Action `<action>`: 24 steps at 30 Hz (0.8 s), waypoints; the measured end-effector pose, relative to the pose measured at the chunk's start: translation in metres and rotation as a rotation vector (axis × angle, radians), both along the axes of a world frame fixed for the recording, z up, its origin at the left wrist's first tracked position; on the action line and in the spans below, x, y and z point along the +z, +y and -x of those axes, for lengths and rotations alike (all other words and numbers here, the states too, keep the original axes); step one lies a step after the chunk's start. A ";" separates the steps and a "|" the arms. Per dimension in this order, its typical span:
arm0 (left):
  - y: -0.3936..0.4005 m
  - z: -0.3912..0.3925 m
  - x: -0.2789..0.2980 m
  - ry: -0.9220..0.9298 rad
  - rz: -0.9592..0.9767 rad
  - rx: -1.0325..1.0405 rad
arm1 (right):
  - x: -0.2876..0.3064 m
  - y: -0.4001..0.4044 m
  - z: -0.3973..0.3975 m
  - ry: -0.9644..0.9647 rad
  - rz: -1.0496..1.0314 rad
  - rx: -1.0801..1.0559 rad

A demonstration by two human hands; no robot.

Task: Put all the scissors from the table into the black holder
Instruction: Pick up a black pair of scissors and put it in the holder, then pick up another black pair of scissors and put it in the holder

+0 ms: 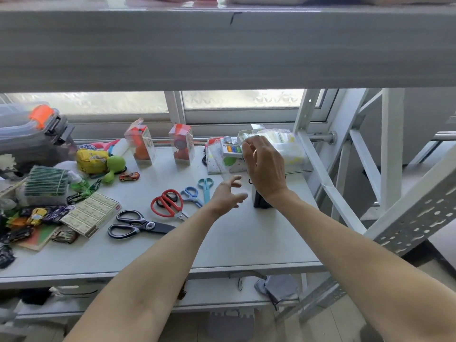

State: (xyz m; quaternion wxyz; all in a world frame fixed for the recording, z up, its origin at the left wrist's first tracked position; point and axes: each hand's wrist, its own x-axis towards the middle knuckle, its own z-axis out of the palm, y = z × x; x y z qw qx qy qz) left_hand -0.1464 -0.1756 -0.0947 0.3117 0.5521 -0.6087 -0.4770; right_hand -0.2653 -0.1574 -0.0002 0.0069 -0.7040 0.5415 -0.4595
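Several scissors lie on the grey table [234,245]: a large black pair [140,224], a red pair [167,202], a small blue pair [191,195] and a teal pair [205,186]. The black holder [260,202] stands to their right, its top hidden behind my right hand [265,166]. That hand is raised with its back toward me and the fingers curled; whether it holds anything is hidden. A small black loop [250,181] shows at its left edge. My left hand [227,196] hovers just left of the holder, empty, fingers spread and blurred.
Toy cars, a stack of small boxes [92,213], a yellow pouch [91,160] and a green toy crowd the table's left. Two clear toy boxes [181,144] and a clear plastic container [283,146] stand at the back. A white metal frame [320,174] borders the right edge.
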 end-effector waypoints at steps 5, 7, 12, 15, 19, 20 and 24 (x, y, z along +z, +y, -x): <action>0.024 -0.069 -0.011 -0.021 0.135 0.395 | -0.017 0.013 -0.062 0.104 -0.015 0.180; 0.035 -0.108 -0.016 -0.063 0.184 0.627 | -0.039 0.019 -0.086 0.178 -0.165 0.276; 0.070 -0.189 -0.019 -0.442 0.131 0.972 | -0.087 0.037 -0.141 0.453 -0.501 0.465; 0.090 -0.214 -0.026 -0.630 -0.026 0.986 | -0.099 0.045 -0.169 0.603 -0.556 0.475; 0.102 -0.230 -0.034 -0.556 -0.176 0.973 | -0.109 0.049 -0.188 0.707 -0.569 0.398; 0.101 -0.233 -0.037 -0.481 -0.176 0.974 | -0.111 0.048 -0.190 0.724 -0.576 0.384; 0.092 -0.232 -0.033 -0.048 -0.192 1.016 | -0.113 0.047 -0.193 0.739 -0.600 0.379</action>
